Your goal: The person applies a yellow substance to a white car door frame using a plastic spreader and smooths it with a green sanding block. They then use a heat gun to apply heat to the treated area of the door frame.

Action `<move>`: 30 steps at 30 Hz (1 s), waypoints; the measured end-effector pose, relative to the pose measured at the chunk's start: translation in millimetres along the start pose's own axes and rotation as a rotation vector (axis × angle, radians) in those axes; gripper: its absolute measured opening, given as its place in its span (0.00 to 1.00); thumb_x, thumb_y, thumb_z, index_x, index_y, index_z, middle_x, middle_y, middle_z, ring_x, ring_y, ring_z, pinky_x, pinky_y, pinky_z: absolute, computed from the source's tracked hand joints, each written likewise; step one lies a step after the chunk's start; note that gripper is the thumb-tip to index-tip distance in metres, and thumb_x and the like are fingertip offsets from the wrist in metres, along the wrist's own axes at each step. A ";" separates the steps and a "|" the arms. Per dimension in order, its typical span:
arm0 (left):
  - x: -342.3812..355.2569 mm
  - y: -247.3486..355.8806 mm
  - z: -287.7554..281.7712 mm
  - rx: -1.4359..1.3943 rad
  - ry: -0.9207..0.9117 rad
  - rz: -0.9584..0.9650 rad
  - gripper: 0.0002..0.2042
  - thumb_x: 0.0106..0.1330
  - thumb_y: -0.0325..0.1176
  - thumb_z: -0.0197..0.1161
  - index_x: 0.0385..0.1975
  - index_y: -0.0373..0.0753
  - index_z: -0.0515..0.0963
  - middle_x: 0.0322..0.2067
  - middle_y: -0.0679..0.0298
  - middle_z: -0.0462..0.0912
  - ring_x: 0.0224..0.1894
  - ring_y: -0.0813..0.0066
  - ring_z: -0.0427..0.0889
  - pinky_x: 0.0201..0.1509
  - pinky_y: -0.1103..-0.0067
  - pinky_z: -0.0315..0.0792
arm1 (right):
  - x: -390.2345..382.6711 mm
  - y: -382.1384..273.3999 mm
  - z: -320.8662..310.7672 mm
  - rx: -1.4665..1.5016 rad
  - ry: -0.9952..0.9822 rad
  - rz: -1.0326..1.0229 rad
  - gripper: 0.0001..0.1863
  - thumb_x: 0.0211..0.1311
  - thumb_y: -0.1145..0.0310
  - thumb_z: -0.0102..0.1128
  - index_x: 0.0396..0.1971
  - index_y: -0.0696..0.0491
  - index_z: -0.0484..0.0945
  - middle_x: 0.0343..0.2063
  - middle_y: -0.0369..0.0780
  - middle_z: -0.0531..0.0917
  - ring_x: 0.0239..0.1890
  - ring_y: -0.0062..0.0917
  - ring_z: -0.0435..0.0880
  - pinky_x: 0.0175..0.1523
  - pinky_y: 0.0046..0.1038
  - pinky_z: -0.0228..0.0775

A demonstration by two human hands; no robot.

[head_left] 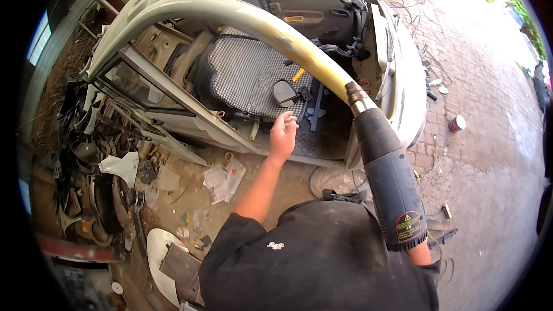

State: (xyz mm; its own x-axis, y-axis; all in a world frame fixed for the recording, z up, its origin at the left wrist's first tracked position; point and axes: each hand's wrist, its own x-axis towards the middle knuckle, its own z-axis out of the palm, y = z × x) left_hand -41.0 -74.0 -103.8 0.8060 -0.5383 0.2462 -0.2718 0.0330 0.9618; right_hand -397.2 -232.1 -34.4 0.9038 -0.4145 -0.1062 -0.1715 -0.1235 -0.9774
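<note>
My right forearm (421, 254) ends behind a black heat gun (391, 178), which hides the fingers; the gun is held up in my right hand. Its metal nozzle (357, 97) points at the car's curved pillar (288, 34), close to the lower end, where the paint looks yellowish. My left hand (283, 131) hovers before the door opening with loosely bent fingers and nothing visible in them. Beyond it, a side mirror (284, 93) and a yellow-handled tool (298, 75) lie on the checked seat (239, 69).
The car door (173, 103) hangs open on the left. Scattered car parts (106, 201), papers (224, 181) and a white panel (164, 259) cover the ground there. A paint can (457, 124) stands on the paving at right, with cables (446, 259) lower down.
</note>
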 end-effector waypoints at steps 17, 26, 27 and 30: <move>-266.0 -203.5 26.3 0.752 -0.766 -0.936 0.32 0.72 0.54 0.53 0.58 0.26 0.73 0.55 0.42 0.79 0.55 0.52 0.81 0.59 0.65 0.72 | -20.2 34.5 -100.4 -0.033 -0.184 -0.044 0.19 0.63 0.65 0.60 0.53 0.53 0.77 0.49 0.45 0.82 0.54 0.42 0.78 0.60 0.41 0.70; -335.7 -170.1 62.8 0.081 -0.676 -1.294 0.33 0.72 0.57 0.51 0.57 0.27 0.74 0.53 0.44 0.80 0.53 0.55 0.82 0.58 0.66 0.73 | -9.2 32.3 -140.5 -0.266 -0.187 -0.250 0.19 0.62 0.66 0.61 0.52 0.53 0.78 0.49 0.45 0.82 0.55 0.43 0.78 0.60 0.41 0.69; -340.1 -166.2 65.2 0.024 -0.649 -1.304 0.33 0.72 0.57 0.51 0.57 0.27 0.75 0.53 0.44 0.80 0.53 0.55 0.82 0.58 0.66 0.73 | -12.3 33.6 -143.4 -0.291 -0.187 -0.263 0.19 0.62 0.66 0.62 0.52 0.53 0.78 0.49 0.45 0.82 0.55 0.43 0.78 0.60 0.41 0.69; -340.9 -153.4 73.5 -0.008 -0.621 -1.297 0.34 0.72 0.58 0.50 0.56 0.27 0.75 0.53 0.45 0.81 0.52 0.56 0.82 0.58 0.67 0.73 | -22.2 37.5 -153.3 -0.455 -0.127 -0.288 0.19 0.62 0.66 0.62 0.52 0.53 0.78 0.49 0.45 0.82 0.55 0.43 0.78 0.60 0.41 0.69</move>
State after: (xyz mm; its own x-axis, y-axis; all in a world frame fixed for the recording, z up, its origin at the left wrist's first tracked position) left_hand -312.8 42.5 -344.0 0.1212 -0.4648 -0.8771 0.4676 -0.7527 0.4635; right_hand -483.8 -365.8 -40.7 0.9746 -0.1980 0.1051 -0.0369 -0.6044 -0.7959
